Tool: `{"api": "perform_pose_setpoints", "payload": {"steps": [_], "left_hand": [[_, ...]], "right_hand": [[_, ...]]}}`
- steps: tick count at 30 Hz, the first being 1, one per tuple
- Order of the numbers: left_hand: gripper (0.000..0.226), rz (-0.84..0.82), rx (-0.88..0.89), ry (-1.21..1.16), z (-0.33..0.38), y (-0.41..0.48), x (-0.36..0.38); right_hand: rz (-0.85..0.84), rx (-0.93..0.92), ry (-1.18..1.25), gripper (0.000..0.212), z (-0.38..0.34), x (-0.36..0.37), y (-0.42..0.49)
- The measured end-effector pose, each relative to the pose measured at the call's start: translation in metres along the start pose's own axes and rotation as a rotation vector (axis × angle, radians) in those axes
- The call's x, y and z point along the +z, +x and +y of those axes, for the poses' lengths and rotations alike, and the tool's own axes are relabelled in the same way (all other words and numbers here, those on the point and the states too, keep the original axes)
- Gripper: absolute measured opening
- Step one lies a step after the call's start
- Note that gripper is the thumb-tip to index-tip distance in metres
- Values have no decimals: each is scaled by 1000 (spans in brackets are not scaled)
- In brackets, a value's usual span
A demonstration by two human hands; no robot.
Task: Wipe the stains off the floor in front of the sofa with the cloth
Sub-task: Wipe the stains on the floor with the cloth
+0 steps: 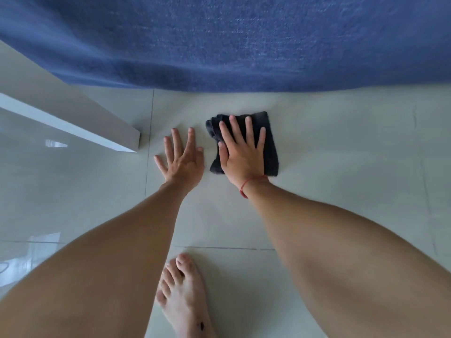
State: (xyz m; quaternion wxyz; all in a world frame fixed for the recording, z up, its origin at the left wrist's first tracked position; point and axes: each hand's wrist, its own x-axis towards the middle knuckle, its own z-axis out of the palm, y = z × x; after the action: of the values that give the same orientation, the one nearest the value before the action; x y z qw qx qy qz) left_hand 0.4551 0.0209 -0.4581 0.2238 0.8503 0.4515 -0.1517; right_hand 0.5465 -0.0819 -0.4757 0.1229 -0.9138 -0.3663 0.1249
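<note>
A dark folded cloth [269, 142] lies flat on the pale tiled floor [341, 154], a short way in front of the blue sofa [231, 40]. My right hand [241, 152] presses down on the cloth with its fingers spread, palm flat on the fabric. A red string circles that wrist. Just left of the cloth, my left hand [181, 158] rests flat on the bare tile with fingers apart, holding nothing. I cannot make out any stains on the tiles around the cloth.
A white low table or shelf edge [73, 128] juts in from the left, its corner close to my left hand. My bare foot [183, 296] stands on the tile at the bottom middle. The sofa's lower edge runs across the top.
</note>
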Motion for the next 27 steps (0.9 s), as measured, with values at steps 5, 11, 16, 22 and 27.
{"api": "perform_pose_setpoints", "payload": {"steps": [5, 11, 16, 22, 27], "left_hand": [[54, -21, 51, -14, -24, -18, -11], [56, -38, -126, -19, -60, -26, -2], [55, -53, -108, -34, -61, -23, 1], [56, -57, -102, -60, -64, -26, 1], [56, -72, -118, -84, -62, -27, -1]], "right_hand": [[-48, -227, -58, 48, 51, -8, -48], [-9, 73, -41, 58, 112, -34, -52], [130, 391, 18, 53, 67, -19, -9], [66, 280, 0, 54, -5, -2, 18], [21, -29, -24, 52, -51, 21, -3]]}}
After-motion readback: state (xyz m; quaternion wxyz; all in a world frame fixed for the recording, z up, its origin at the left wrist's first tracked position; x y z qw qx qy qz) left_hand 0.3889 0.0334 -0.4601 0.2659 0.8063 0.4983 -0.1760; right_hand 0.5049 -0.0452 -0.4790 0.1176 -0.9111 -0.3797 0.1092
